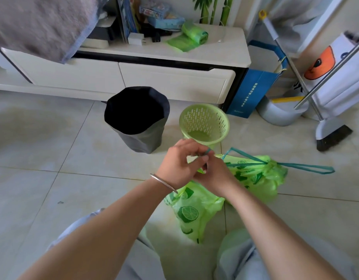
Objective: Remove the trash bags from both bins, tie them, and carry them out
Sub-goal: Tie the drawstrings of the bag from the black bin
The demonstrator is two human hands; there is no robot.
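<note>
Two green trash bags printed with limes lie on the tiled floor. The near bag [189,213] hangs from my hands, its top gathered between them. My left hand [179,162] pinches a teal drawstring, and my right hand [214,174] grips the same bag's neck just below. The second bag [257,176] lies to the right, cinched shut, with its teal drawstring loops [307,167] spread out. Behind them stand an empty green slotted bin [204,122] and a taller bin lined with a black bag [137,118].
A white TV cabinet [174,77] runs along the back, with a roll of green bags [191,35] on top. At the right are a blue paper bag [253,89], a grey dustpan [281,112] and a broom [332,134]. My knees fill the bottom.
</note>
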